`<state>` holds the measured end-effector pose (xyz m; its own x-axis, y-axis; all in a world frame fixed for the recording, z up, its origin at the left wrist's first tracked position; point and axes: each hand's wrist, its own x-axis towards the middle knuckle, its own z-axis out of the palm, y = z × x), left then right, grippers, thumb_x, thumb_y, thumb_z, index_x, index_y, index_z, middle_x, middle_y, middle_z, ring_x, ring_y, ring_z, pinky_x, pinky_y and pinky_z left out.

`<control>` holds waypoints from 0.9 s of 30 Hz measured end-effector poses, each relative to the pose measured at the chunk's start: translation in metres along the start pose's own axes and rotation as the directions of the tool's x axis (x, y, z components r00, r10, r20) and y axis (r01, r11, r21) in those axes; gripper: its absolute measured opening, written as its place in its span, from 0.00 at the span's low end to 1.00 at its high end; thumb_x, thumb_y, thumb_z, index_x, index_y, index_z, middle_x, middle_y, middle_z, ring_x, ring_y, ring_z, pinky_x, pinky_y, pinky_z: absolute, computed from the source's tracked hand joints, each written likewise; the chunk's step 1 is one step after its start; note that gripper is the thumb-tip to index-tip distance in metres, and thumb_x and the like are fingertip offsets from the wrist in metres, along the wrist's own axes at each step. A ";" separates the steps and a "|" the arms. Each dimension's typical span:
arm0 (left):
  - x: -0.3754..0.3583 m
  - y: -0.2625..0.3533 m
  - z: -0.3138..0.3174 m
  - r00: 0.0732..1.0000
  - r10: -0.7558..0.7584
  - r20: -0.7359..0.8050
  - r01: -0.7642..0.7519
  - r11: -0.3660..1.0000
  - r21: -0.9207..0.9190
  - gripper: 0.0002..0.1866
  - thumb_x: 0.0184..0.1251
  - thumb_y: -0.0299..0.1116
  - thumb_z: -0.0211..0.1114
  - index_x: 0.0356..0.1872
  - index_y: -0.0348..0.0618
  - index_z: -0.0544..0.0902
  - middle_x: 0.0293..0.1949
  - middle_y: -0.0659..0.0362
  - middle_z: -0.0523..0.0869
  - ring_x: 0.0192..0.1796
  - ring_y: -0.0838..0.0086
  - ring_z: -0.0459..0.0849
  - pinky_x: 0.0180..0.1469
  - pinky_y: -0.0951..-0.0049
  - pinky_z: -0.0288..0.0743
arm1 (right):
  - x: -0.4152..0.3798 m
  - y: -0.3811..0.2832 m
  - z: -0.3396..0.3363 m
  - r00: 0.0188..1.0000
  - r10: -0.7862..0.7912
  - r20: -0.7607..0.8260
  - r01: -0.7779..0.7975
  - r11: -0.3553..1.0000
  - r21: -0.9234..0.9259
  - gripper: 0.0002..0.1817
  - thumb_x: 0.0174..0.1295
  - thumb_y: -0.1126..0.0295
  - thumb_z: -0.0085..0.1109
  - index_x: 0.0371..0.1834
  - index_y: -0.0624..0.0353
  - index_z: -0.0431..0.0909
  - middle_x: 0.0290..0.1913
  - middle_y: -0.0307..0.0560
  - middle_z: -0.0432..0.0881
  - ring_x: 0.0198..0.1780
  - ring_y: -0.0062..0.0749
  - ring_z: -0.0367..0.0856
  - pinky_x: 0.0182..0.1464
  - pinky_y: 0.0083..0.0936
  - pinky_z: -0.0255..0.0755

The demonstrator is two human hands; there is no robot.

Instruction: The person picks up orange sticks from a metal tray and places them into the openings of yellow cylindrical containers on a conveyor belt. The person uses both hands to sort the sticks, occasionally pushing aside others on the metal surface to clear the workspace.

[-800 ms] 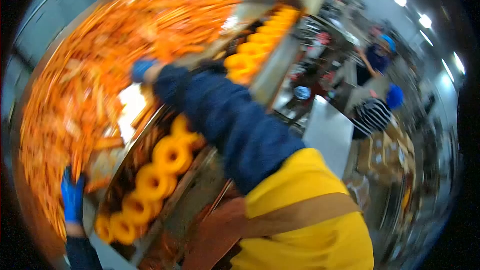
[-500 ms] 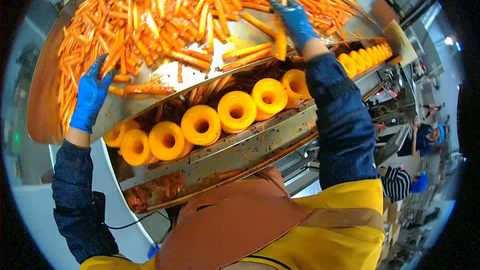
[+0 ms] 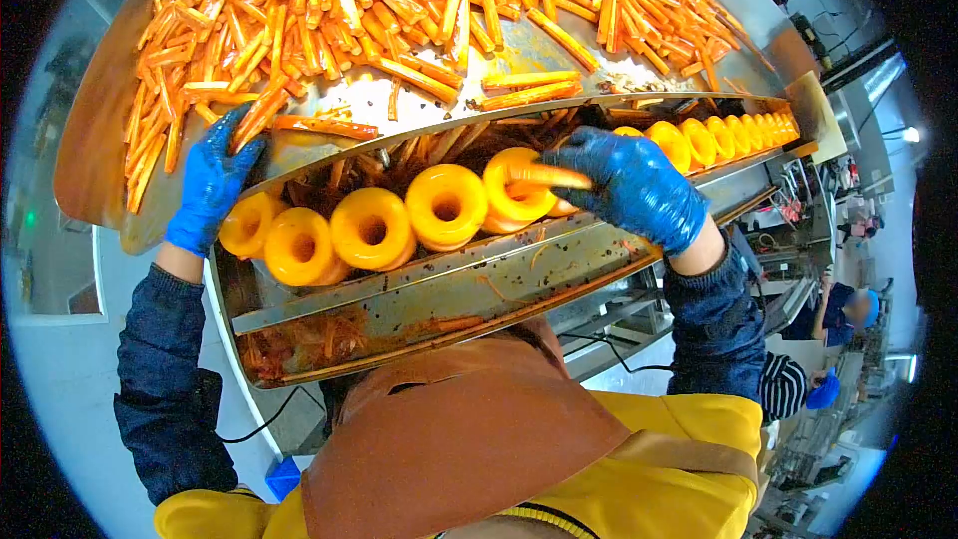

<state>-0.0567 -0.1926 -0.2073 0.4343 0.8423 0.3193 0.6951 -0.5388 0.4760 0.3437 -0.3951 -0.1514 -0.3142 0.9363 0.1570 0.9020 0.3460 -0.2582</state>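
My right hand (image 3: 634, 185), in a blue glove, is closed on a short orange stick (image 3: 549, 176). The stick lies nearly level across the mouth of a yellow cup-like roller (image 3: 514, 202) with a hole in its middle. At the left, my gloved left hand (image 3: 215, 175) has its thumb and fingers around a few glossy orange sticks (image 3: 263, 112) at the tray's near edge. Beyond both hands, a large heap of sauce-coated sticks (image 3: 359, 0) covers the metal tray (image 3: 90, 130).
A row of similar yellow rollers (image 3: 373, 230) runs along a trough below the tray. In front is a metal channel (image 3: 439, 301) with dark crumbs and red scraps. Two people (image 3: 843, 309) in blue caps are at the far right. A blue object (image 3: 283, 477) stands low at the left.
My right hand has come down from the heap to the roller row, bringing a stick. My left hand has shifted slightly right in view, its fingers now closer around sticks.
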 end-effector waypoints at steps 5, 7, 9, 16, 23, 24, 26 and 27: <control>-0.001 -0.004 0.000 0.995 0.075 -0.058 -0.070 0.994 0.087 0.22 0.60 0.36 0.65 0.55 0.40 0.77 0.50 0.43 0.81 0.53 0.52 0.80 0.55 0.62 0.73 | 0.026 -0.013 0.034 0.620 0.407 -0.671 -0.033 0.868 0.495 0.11 0.60 0.75 0.61 0.46 0.61 0.78 0.39 0.46 0.83 0.32 0.29 0.78 0.37 0.24 0.72; 0.001 -0.004 0.001 0.995 0.076 -0.065 -0.070 0.993 0.092 0.23 0.59 0.37 0.65 0.55 0.40 0.77 0.50 0.43 0.81 0.53 0.52 0.80 0.55 0.62 0.73 | 0.041 -0.014 0.066 0.476 0.548 -0.688 0.265 0.657 0.706 0.12 0.63 0.76 0.59 0.50 0.61 0.76 0.45 0.44 0.83 0.36 0.24 0.77 0.39 0.22 0.73; 0.000 -0.008 0.003 0.995 0.071 -0.073 -0.063 0.993 0.103 0.23 0.59 0.37 0.65 0.55 0.40 0.77 0.50 0.43 0.81 0.53 0.51 0.80 0.55 0.61 0.73 | 0.045 -0.021 0.086 0.546 0.503 -0.669 0.246 0.668 0.703 0.13 0.63 0.79 0.56 0.51 0.62 0.74 0.46 0.44 0.82 0.43 0.23 0.79 0.44 0.19 0.72; 0.000 -0.004 0.001 0.995 0.053 -0.084 -0.043 0.993 0.114 0.24 0.59 0.40 0.66 0.55 0.38 0.77 0.50 0.42 0.81 0.54 0.51 0.79 0.56 0.62 0.73 | 0.047 -0.026 0.098 0.516 0.508 -0.690 0.210 0.705 0.677 0.10 0.61 0.79 0.59 0.46 0.62 0.77 0.44 0.45 0.83 0.44 0.27 0.80 0.46 0.22 0.73; -0.001 -0.011 0.004 0.998 0.019 -0.059 -0.015 0.998 0.059 0.26 0.60 0.40 0.66 0.57 0.38 0.76 0.53 0.43 0.81 0.55 0.56 0.80 0.57 0.65 0.72 | 0.040 0.003 0.084 0.431 0.193 -0.881 0.117 0.957 0.267 0.11 0.55 0.80 0.62 0.42 0.60 0.80 0.42 0.46 0.83 0.40 0.37 0.78 0.44 0.28 0.71; -0.002 -0.012 0.008 0.990 0.049 -0.130 -0.041 0.997 0.064 0.25 0.60 0.40 0.66 0.56 0.38 0.76 0.53 0.43 0.80 0.55 0.54 0.79 0.57 0.64 0.72 | 0.038 0.006 0.085 0.483 0.125 -0.866 0.066 0.982 0.179 0.12 0.53 0.81 0.63 0.41 0.59 0.81 0.41 0.46 0.82 0.40 0.40 0.78 0.45 0.29 0.71; -0.001 -0.013 0.006 0.977 0.080 -0.198 -0.066 0.995 0.079 0.24 0.60 0.39 0.66 0.56 0.39 0.77 0.53 0.43 0.80 0.56 0.52 0.78 0.57 0.62 0.72 | 0.031 0.006 0.087 0.555 0.129 -0.822 -0.071 0.992 0.107 0.12 0.54 0.79 0.64 0.42 0.60 0.81 0.39 0.46 0.82 0.40 0.41 0.77 0.45 0.31 0.71; 0.000 -0.012 0.005 0.963 0.073 -0.261 -0.063 0.997 0.048 0.25 0.60 0.39 0.67 0.57 0.38 0.76 0.53 0.44 0.80 0.56 0.55 0.79 0.57 0.64 0.72 | 0.025 0.010 0.090 0.554 0.135 -0.822 -0.143 0.988 0.065 0.11 0.55 0.78 0.64 0.42 0.60 0.81 0.38 0.46 0.82 0.39 0.39 0.78 0.44 0.30 0.71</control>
<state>-0.0627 -0.1862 -0.2169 0.3194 0.7674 0.5559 0.6933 -0.5892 0.4150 0.3184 -0.3624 -0.2356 0.1905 0.5156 0.8354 0.9166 0.2113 -0.3395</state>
